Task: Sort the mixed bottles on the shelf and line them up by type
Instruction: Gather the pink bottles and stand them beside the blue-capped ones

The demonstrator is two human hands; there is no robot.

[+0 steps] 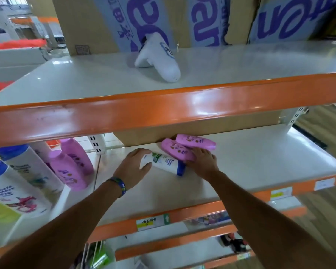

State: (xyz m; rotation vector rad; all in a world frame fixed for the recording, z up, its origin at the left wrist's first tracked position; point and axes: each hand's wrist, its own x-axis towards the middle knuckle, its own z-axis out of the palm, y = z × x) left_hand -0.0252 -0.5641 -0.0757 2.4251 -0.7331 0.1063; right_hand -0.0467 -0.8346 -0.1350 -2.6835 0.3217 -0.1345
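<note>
A white bottle with a blue cap point(166, 164) lies on its side on the middle shelf point(250, 162). My left hand point(133, 167) grips its bottom end, thumb under and fingers over. Two pink bottles lie behind it: the near pink bottle point(174, 150) under the fingers of my right hand point(202, 162), and the far pink bottle point(196, 141) just beyond. On the left section stand two pink bottles point(72, 167) and two white bottles with blue caps point(25, 171).
The upper shelf point(163, 101) has an orange front edge and overhangs the work area; a white bottle point(159, 59) lies on it before cardboard boxes point(182, 22). A perforated upright point(96, 143) divides the sections. Lower shelves with price tags sit below.
</note>
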